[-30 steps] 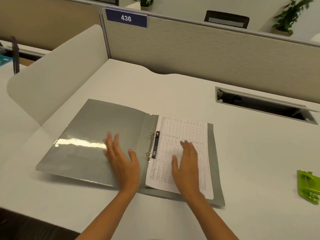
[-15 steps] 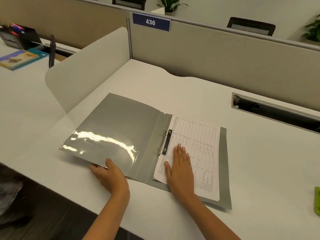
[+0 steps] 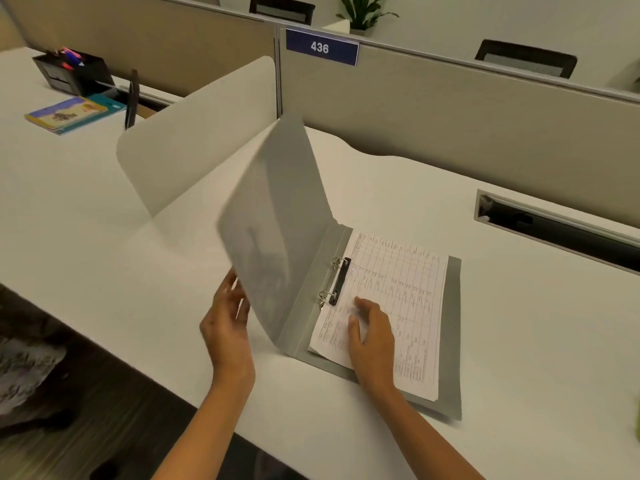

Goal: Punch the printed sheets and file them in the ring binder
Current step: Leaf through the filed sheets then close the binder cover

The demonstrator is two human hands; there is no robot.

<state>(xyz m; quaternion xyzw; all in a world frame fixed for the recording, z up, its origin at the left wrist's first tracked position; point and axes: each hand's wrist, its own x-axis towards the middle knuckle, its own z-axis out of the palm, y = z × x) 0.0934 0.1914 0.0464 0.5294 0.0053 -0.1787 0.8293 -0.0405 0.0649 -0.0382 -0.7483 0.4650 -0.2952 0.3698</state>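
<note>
A grey ring binder (image 3: pixel 450 341) lies on the white desk. Its front cover (image 3: pixel 273 230) stands nearly upright, blurred by motion. My left hand (image 3: pixel 227 323) is behind the cover's lower outer edge, fingers against it, holding it up. The printed sheets (image 3: pixel 408 289) with tables lie on the binder's right half, threaded on the two metal rings (image 3: pixel 334 280). My right hand (image 3: pixel 372 336) rests flat on the sheets' lower left part, fingers spread.
A white curved divider (image 3: pixel 194 147) rises left of the binder. Beige partitions with a sign reading 436 (image 3: pixel 322 47) run along the back. A cable slot (image 3: pixel 554 226) opens at the right. A green edge (image 3: pixel 636 424) shows far right. Books (image 3: pixel 72 112) and a pen holder (image 3: pixel 72 72) sit on the neighbouring desk.
The front cover has swung up from flat on the desk to nearly upright, lifted by my left hand. My right hand stays on the sheets. The view has shifted left.
</note>
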